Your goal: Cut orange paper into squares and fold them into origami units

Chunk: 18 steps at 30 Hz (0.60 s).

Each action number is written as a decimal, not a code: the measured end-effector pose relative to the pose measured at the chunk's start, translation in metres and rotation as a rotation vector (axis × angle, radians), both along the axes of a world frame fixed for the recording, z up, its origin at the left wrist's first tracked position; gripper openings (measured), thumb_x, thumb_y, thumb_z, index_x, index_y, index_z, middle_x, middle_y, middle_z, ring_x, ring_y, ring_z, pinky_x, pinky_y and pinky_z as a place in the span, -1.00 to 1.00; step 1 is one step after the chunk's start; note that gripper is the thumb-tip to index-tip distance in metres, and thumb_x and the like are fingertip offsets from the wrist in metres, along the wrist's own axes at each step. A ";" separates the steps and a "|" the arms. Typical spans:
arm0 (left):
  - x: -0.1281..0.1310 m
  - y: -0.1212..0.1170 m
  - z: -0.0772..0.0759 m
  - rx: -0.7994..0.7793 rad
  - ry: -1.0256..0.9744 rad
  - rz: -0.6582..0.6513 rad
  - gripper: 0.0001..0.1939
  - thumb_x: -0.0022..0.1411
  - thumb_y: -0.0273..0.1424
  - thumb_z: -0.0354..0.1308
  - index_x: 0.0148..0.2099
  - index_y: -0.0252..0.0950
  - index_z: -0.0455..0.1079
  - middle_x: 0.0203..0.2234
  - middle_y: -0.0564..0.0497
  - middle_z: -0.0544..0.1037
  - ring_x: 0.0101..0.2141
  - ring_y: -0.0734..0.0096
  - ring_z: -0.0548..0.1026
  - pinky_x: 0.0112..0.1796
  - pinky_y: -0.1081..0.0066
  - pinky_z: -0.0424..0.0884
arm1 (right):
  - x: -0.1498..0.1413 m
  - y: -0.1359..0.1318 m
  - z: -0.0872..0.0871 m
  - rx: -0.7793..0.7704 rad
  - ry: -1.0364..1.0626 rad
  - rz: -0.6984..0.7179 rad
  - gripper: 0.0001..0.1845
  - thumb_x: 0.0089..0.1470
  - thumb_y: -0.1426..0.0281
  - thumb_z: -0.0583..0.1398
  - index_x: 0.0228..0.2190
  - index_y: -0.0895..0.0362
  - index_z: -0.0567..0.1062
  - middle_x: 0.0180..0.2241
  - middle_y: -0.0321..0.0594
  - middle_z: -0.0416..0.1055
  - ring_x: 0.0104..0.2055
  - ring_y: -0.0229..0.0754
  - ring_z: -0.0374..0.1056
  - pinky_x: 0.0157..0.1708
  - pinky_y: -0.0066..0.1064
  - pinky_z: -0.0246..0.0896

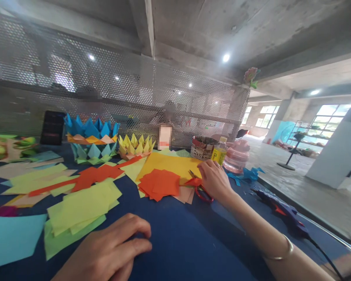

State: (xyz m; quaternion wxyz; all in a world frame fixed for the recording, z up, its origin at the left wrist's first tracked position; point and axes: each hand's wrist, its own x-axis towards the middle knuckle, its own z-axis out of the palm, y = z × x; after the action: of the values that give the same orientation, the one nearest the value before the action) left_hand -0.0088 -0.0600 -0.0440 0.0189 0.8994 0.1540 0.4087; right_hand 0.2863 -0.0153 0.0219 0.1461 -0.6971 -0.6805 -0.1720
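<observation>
My left hand (114,246) rests on the blue tabletop at the lower left, its fingers loosely bent and apart with nothing in them. Farther forward, my right hand (216,178) reaches over red-handled scissors (204,194), fingers bent together and pointing down. A small folded orange paper piece (194,182) lies against its thumb side; what the fingertips hold, if anything, is hidden. Left of that hand are a pile of orange paper sheets (159,184) and a larger yellow sheet (169,162). Light yellow-green sheets (82,207) lie beyond my left hand.
Folded-paper rings, one tall blue (92,128) and one yellow (136,145), stand at the back with a dark phone (52,128). Back right hold a round basket (203,147), a bottle (219,152) and a pink jug (236,157). A corded glue gun (286,214) lies near the right edge.
</observation>
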 end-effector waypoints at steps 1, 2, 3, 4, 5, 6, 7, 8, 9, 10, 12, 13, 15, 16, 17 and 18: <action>0.000 0.000 0.000 -0.007 -0.003 -0.006 -0.65 0.22 -0.69 -0.11 -0.15 -0.20 0.38 -0.26 -0.04 0.49 -0.27 0.46 0.51 -0.28 0.57 0.43 | -0.008 -0.002 -0.002 0.010 -0.005 0.056 -0.72 0.32 0.44 0.00 -0.15 0.15 0.51 -0.08 -0.02 0.45 0.01 -0.01 0.32 -0.02 -0.24 0.16; 0.001 0.000 0.000 -0.015 -0.005 -0.010 -0.65 0.22 -0.69 -0.11 -0.15 -0.20 0.37 -0.26 -0.03 0.48 -0.27 0.47 0.50 -0.28 0.57 0.42 | -0.016 -0.004 -0.006 0.007 -0.009 0.137 -0.76 0.32 0.41 0.03 -0.16 0.11 0.50 -0.09 -0.09 0.45 0.00 -0.07 0.32 -0.02 -0.29 0.17; 0.001 0.000 0.000 -0.024 -0.006 -0.012 -0.65 0.22 -0.69 -0.11 -0.14 -0.20 0.37 -0.26 -0.03 0.47 -0.28 0.48 0.49 -0.28 0.57 0.41 | -0.024 -0.007 -0.009 0.008 0.002 0.269 -0.79 0.31 0.40 0.07 -0.15 0.12 0.49 -0.09 -0.10 0.45 -0.01 -0.07 0.32 -0.03 -0.27 0.18; 0.001 0.000 0.000 -0.034 -0.007 -0.013 -0.65 0.22 -0.69 -0.11 -0.14 -0.20 0.37 -0.27 -0.02 0.47 -0.29 0.48 0.48 -0.29 0.56 0.41 | -0.030 -0.009 -0.012 0.014 0.017 0.367 -0.82 0.30 0.39 0.10 -0.15 0.12 0.49 -0.10 -0.11 0.45 -0.03 -0.06 0.32 -0.02 -0.25 0.18; 0.001 0.000 0.000 -0.044 -0.009 -0.013 -0.64 0.22 -0.70 -0.10 -0.14 -0.20 0.37 -0.27 -0.02 0.47 -0.29 0.48 0.47 -0.28 0.56 0.41 | -0.035 -0.011 -0.016 0.011 0.036 0.429 -0.83 0.28 0.40 0.11 -0.15 0.13 0.49 -0.11 -0.10 0.45 -0.04 -0.06 0.32 -0.03 -0.23 0.19; 0.002 -0.001 0.001 -0.053 -0.013 -0.013 -0.64 0.22 -0.70 -0.11 -0.14 -0.20 0.37 -0.28 -0.02 0.47 -0.30 0.47 0.47 -0.28 0.55 0.41 | -0.038 -0.013 -0.019 0.007 0.053 0.476 -0.84 0.28 0.42 0.12 -0.16 0.14 0.49 -0.11 -0.09 0.45 -0.04 -0.04 0.32 -0.04 -0.21 0.20; 0.002 -0.002 0.002 -0.060 -0.017 -0.011 -0.63 0.21 -0.70 -0.11 -0.14 -0.20 0.38 -0.28 -0.01 0.47 -0.30 0.47 0.47 -0.27 0.54 0.41 | -0.041 -0.015 -0.022 0.000 0.070 0.500 -0.84 0.27 0.44 0.12 -0.17 0.15 0.49 -0.12 -0.09 0.45 -0.05 -0.04 0.32 -0.06 -0.20 0.21; 0.002 -0.003 0.003 -0.065 -0.021 -0.007 -0.63 0.21 -0.70 -0.10 -0.15 -0.20 0.39 -0.28 -0.01 0.47 -0.30 0.46 0.47 -0.26 0.53 0.41 | -0.042 -0.016 -0.024 -0.009 0.087 0.512 -0.85 0.27 0.45 0.11 -0.18 0.15 0.49 -0.12 -0.09 0.45 -0.06 -0.03 0.32 -0.07 -0.20 0.22; 0.003 -0.004 0.004 -0.069 -0.020 -0.005 -0.63 0.21 -0.70 -0.10 -0.15 -0.20 0.39 -0.29 -0.01 0.48 -0.30 0.46 0.47 -0.26 0.52 0.41 | -0.042 -0.016 -0.026 -0.014 0.104 0.521 -0.84 0.27 0.46 0.10 -0.19 0.15 0.48 -0.13 -0.08 0.45 -0.06 -0.03 0.33 -0.08 -0.19 0.23; 0.003 -0.005 0.005 -0.072 -0.014 -0.004 -0.63 0.20 -0.70 -0.10 -0.16 -0.20 0.40 -0.29 -0.01 0.49 -0.30 0.45 0.47 -0.26 0.52 0.41 | -0.042 -0.017 -0.027 -0.016 0.120 0.527 -0.84 0.28 0.47 0.09 -0.20 0.15 0.48 -0.14 -0.08 0.45 -0.08 -0.03 0.33 -0.09 -0.19 0.23; 0.003 -0.003 0.004 -0.058 -0.003 0.000 -0.64 0.19 -0.69 -0.10 -0.18 -0.21 0.41 -0.30 -0.01 0.50 -0.30 0.44 0.48 -0.29 0.51 0.42 | -0.041 -0.017 -0.028 -0.005 0.148 0.537 -0.83 0.28 0.47 0.08 -0.21 0.15 0.48 -0.16 -0.08 0.45 -0.09 -0.03 0.33 -0.10 -0.17 0.24; 0.003 -0.001 0.004 -0.036 0.001 0.018 -0.65 0.20 -0.67 -0.10 -0.18 -0.22 0.42 -0.30 -0.02 0.50 -0.29 0.43 0.49 -0.30 0.50 0.43 | -0.041 -0.018 -0.028 0.001 0.156 0.544 -0.83 0.28 0.46 0.08 -0.20 0.14 0.48 -0.16 -0.08 0.45 -0.10 -0.02 0.32 -0.10 -0.16 0.24; -0.002 0.008 0.005 0.026 0.034 0.174 -0.64 0.23 -0.64 -0.13 -0.14 -0.25 0.44 -0.23 -0.08 0.54 -0.20 0.33 0.52 -0.23 0.42 0.48 | -0.041 -0.018 -0.027 0.003 0.164 0.556 -0.83 0.28 0.45 0.08 -0.19 0.13 0.48 -0.17 -0.09 0.44 -0.11 -0.02 0.32 -0.10 -0.14 0.25; -0.006 0.014 0.006 0.041 0.113 0.307 -0.62 0.25 -0.62 -0.14 -0.06 -0.29 0.45 -0.14 -0.14 0.55 -0.10 0.23 0.52 -0.13 0.30 0.49 | -0.041 -0.018 -0.026 -0.002 0.165 0.561 -0.82 0.28 0.46 0.08 -0.18 0.13 0.48 -0.17 -0.09 0.44 -0.11 -0.02 0.32 -0.10 -0.14 0.25; -0.011 0.021 0.009 0.049 0.199 0.466 -0.61 0.27 -0.60 -0.14 -0.02 -0.35 0.45 -0.07 -0.21 0.54 -0.02 0.11 0.50 -0.07 0.19 0.47 | -0.042 -0.018 -0.026 -0.006 0.165 0.564 -0.82 0.28 0.46 0.08 -0.18 0.13 0.48 -0.17 -0.09 0.44 -0.11 -0.02 0.33 -0.10 -0.14 0.25; -0.017 0.027 0.013 0.033 0.316 0.605 -0.62 0.27 -0.56 -0.10 0.01 -0.42 0.46 -0.02 -0.29 0.53 0.04 -0.04 0.47 -0.02 0.06 0.44 | -0.042 -0.018 -0.025 -0.011 0.166 0.567 -0.81 0.28 0.46 0.07 -0.18 0.13 0.48 -0.17 -0.09 0.44 -0.11 -0.02 0.33 -0.10 -0.14 0.26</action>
State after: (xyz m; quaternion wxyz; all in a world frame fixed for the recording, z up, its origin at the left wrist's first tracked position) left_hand -0.0263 -0.0329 -0.0315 -0.1421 0.8653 0.4083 0.2536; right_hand 0.2444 -0.0337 -0.0032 0.2397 -0.4917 -0.8348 -0.0631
